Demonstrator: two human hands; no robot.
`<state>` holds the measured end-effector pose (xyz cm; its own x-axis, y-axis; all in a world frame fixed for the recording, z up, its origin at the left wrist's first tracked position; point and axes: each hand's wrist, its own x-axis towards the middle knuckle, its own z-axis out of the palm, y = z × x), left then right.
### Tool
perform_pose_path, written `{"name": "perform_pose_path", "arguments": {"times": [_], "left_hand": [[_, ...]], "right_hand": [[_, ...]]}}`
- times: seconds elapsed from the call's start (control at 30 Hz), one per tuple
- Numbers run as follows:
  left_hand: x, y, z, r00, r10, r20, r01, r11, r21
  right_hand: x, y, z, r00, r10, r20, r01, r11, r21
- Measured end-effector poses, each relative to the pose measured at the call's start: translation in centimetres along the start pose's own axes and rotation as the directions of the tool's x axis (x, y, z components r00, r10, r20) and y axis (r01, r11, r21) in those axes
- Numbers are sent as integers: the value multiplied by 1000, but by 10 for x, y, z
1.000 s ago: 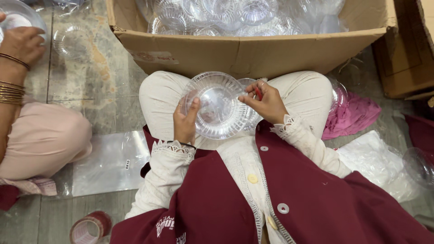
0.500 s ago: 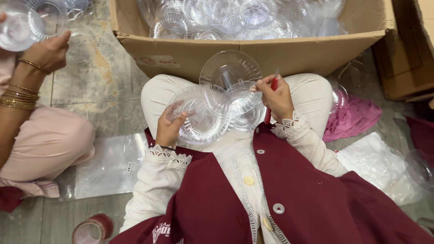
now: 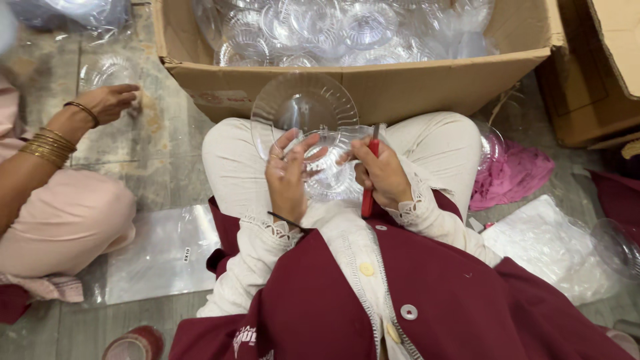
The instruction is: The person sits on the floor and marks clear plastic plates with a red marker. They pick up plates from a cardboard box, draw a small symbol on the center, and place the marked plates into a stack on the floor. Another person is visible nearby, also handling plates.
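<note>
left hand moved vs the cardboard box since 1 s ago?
Yes. The left hand has shifted right and slightly up toward the cardboard box, so it now grips the clear plastic bowl close beside the right hand.

Maroon vest (image 3: 400, 293), cream lace-cuffed sleeves (image 3: 263, 233), cream trousers (image 3: 233, 160)

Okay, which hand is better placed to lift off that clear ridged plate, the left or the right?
Probably the left hand: its fingers already spread over the clear dishes just below the ridged plate. The right hand is occupied with a red-handled tool.
</note>
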<state>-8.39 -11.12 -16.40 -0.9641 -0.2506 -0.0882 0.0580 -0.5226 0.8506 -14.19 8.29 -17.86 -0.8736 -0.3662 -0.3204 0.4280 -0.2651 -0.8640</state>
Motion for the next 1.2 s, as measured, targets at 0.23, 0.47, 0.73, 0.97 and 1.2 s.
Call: {"name": "perform_pose_path", "arguments": {"times": [0.23, 0.47, 0.73, 0.97, 1.2], "left_hand": [[4, 31, -31, 986, -109, 130, 79, 972, 220], [-2, 33, -19, 920, -315, 235, 210, 900, 383], [-11, 26, -19, 992, -54, 111, 11, 935, 353], [-5, 14, -14, 993, -1, 117, -10, 995, 99], [-2, 2, 2, 1000, 4, -22, -5, 1000, -27]], "right_hand": [[-6, -14, -40, 978, -160, -135, 172, 981, 86], [-3, -29, -41, 953, -276, 127, 303, 823, -481], [-18, -14, -31, 937, -338, 89, 341, 829, -444], [-10, -19, -20, 962, -248, -117, 205, 934, -292], [-6, 6, 1, 970, -171, 174, 197, 970, -145]]}}
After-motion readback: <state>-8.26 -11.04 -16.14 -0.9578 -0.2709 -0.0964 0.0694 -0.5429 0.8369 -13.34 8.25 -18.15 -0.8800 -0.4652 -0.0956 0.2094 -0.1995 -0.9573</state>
